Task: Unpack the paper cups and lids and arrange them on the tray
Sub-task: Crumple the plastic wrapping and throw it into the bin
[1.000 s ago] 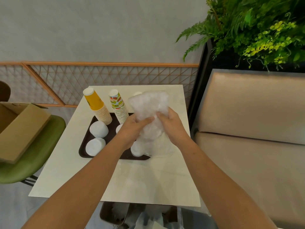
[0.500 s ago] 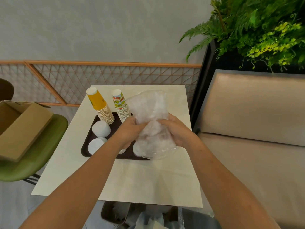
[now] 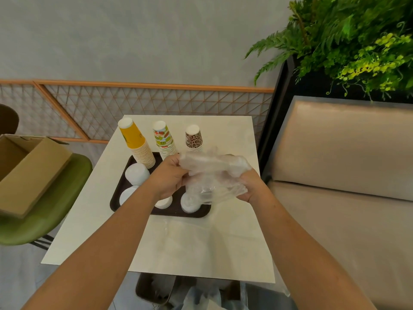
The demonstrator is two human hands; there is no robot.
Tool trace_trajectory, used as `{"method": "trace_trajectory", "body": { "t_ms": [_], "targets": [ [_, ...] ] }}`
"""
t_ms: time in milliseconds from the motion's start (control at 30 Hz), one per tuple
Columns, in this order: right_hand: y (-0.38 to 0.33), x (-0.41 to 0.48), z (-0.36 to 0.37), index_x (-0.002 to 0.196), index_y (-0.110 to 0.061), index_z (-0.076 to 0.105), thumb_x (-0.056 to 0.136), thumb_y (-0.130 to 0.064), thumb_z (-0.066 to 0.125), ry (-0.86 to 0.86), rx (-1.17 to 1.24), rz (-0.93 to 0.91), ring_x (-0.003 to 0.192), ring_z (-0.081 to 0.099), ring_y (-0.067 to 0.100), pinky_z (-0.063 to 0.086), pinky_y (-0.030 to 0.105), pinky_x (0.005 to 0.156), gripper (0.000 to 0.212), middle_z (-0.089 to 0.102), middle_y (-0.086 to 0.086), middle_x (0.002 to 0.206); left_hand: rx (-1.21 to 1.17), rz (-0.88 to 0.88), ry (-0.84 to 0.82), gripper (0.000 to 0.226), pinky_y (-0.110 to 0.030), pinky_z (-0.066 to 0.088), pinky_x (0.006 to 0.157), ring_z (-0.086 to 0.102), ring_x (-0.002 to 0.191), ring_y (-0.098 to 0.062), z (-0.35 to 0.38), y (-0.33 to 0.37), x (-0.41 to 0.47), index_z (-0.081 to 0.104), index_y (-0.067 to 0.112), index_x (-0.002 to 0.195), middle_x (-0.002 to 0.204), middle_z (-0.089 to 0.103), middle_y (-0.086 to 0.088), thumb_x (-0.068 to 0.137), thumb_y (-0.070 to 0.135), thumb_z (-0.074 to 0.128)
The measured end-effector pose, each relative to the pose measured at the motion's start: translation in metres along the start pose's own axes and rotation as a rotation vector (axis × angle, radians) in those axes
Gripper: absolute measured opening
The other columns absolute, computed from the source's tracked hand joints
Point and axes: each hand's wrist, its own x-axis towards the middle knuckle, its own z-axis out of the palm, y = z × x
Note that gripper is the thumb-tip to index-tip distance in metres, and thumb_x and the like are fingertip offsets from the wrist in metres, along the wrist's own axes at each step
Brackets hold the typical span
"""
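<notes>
A dark brown tray (image 3: 116,198) lies on the white table. At its back stand three stacks of upturned paper cups: yellow (image 3: 135,143), fruit-patterned (image 3: 164,139) and leopard-patterned (image 3: 194,138). White lid stacks (image 3: 136,175) sit on the tray; further lids (image 3: 190,203) lie under my hands. My left hand (image 3: 168,176) and my right hand (image 3: 252,186) both grip a crumpled clear plastic bag (image 3: 214,175) just above the tray's right part. The bag looks empty.
An open cardboard box (image 3: 29,173) rests on a green chair (image 3: 51,220) to the left. A beige bench (image 3: 346,164) and green plants (image 3: 357,41) fill the right. A bin with plastic wrapping (image 3: 196,296) stands under the table's near edge. A lattice rail runs behind.
The bag stood upright and puffed between my hands; now it is scrunched flat and sideways. The leopard-patterned cup stack, hidden behind the bag before, is in sight.
</notes>
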Motion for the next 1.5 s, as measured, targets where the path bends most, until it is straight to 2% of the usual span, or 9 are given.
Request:
{"method": "trace_trajectory", "body": {
  "t_ms": [267, 467, 633, 767, 900, 1100, 1200, 1333, 1500],
  "targets": [
    [-0.018, 0.013, 0.007, 0.065, -0.016, 0.080, 0.083, 0.023, 0.058, -0.083, -0.349, -0.364, 0.098, 0.064, 0.019, 0.056, 0.031, 0.086, 0.048, 0.064, 0.002, 0.099, -0.248, -0.318, -0.101, 0.065, -0.053, 0.054, 0.100, 0.065, 0.125, -0.036, -0.007, 0.023, -0.002, 0.061, 0.018, 0.141, 0.139, 0.066, -0.015, 0.093, 0.063, 0.057],
    [-0.025, 0.020, 0.008, 0.074, -0.015, 0.082, 0.082, 0.014, 0.055, -0.091, -0.686, -0.422, 0.108, 0.061, 0.017, 0.054, 0.031, 0.092, 0.041, 0.063, -0.004, 0.108, 0.129, -0.230, 0.069, 0.039, -0.049, 0.059, 0.097, 0.071, 0.116, -0.033, -0.004, 0.023, 0.006, 0.067, 0.009, 0.131, 0.118, 0.077, -0.011, 0.095, 0.023, 0.074],
    [-0.040, 0.015, 0.005, 0.134, -0.031, 0.064, 0.087, -0.016, 0.055, -0.171, -0.317, -0.244, 0.120, 0.060, 0.020, 0.055, 0.038, 0.094, 0.050, 0.055, -0.002, 0.142, 0.315, -0.074, 0.120, 0.024, -0.044, 0.058, 0.100, 0.074, 0.109, -0.020, -0.007, 0.023, 0.008, 0.073, 0.023, 0.122, 0.114, 0.079, 0.003, 0.098, 0.027, 0.072],
    [-0.026, 0.024, 0.022, 0.129, -0.038, 0.058, 0.094, -0.055, 0.064, 0.064, -0.837, -0.308, 0.109, 0.065, 0.012, 0.057, 0.043, 0.095, 0.038, 0.065, -0.011, 0.119, 0.324, -0.020, 0.147, 0.027, -0.040, 0.059, 0.095, 0.073, 0.111, -0.020, 0.004, 0.026, 0.012, 0.071, 0.023, 0.125, 0.115, 0.078, 0.002, 0.100, 0.033, 0.069],
    [-0.018, 0.031, 0.028, 0.093, -0.026, 0.065, 0.098, -0.038, 0.066, 0.203, -0.852, -0.364, 0.086, 0.065, 0.018, 0.055, 0.038, 0.078, 0.014, 0.069, -0.002, 0.089, 0.328, 0.003, 0.228, 0.038, -0.038, 0.057, 0.095, 0.071, 0.108, -0.015, 0.010, 0.026, 0.015, 0.072, 0.034, 0.116, 0.111, 0.077, 0.007, 0.088, 0.060, 0.074],
    [-0.017, 0.032, 0.027, 0.081, -0.018, 0.066, 0.071, -0.043, 0.075, 0.153, -0.715, -0.398, 0.080, 0.065, 0.006, 0.053, 0.027, 0.076, 0.029, 0.073, -0.007, 0.080, 0.416, 0.065, 0.282, 0.010, -0.025, 0.058, 0.079, 0.075, 0.089, -0.007, 0.009, 0.018, 0.018, 0.081, 0.024, 0.092, 0.090, 0.081, 0.005, 0.085, 0.018, 0.086],
    [-0.017, 0.028, 0.027, 0.098, -0.020, 0.067, 0.088, -0.022, 0.079, 0.134, -0.561, -0.384, 0.086, 0.067, 0.002, 0.055, 0.023, 0.077, 0.016, 0.074, -0.012, 0.092, 0.399, 0.101, 0.315, 0.014, -0.014, 0.054, 0.069, 0.073, 0.080, 0.000, 0.009, 0.017, 0.019, 0.081, 0.024, 0.092, 0.084, 0.080, 0.012, 0.085, 0.013, 0.086],
    [-0.017, 0.024, 0.035, 0.132, -0.034, 0.052, 0.090, -0.064, 0.063, 0.184, -0.360, -0.132, 0.110, 0.066, 0.016, 0.060, 0.037, 0.093, 0.053, 0.062, -0.005, 0.126, 0.413, 0.153, 0.338, 0.022, -0.028, 0.061, 0.080, 0.076, 0.094, -0.012, 0.008, 0.018, 0.020, 0.078, 0.026, 0.104, 0.097, 0.081, 0.008, 0.084, 0.030, 0.087],
    [-0.003, 0.029, 0.053, 0.116, -0.023, 0.052, 0.106, -0.052, 0.047, 0.514, -0.653, -0.312, 0.092, 0.061, 0.011, 0.051, 0.025, 0.074, 0.031, 0.061, -0.010, 0.100, 0.289, -0.001, 0.362, 0.017, -0.032, 0.052, 0.088, 0.068, 0.100, -0.011, 0.026, 0.027, 0.012, 0.064, 0.041, 0.097, 0.106, 0.072, 0.014, 0.094, 0.057, 0.067]
  ]
}}
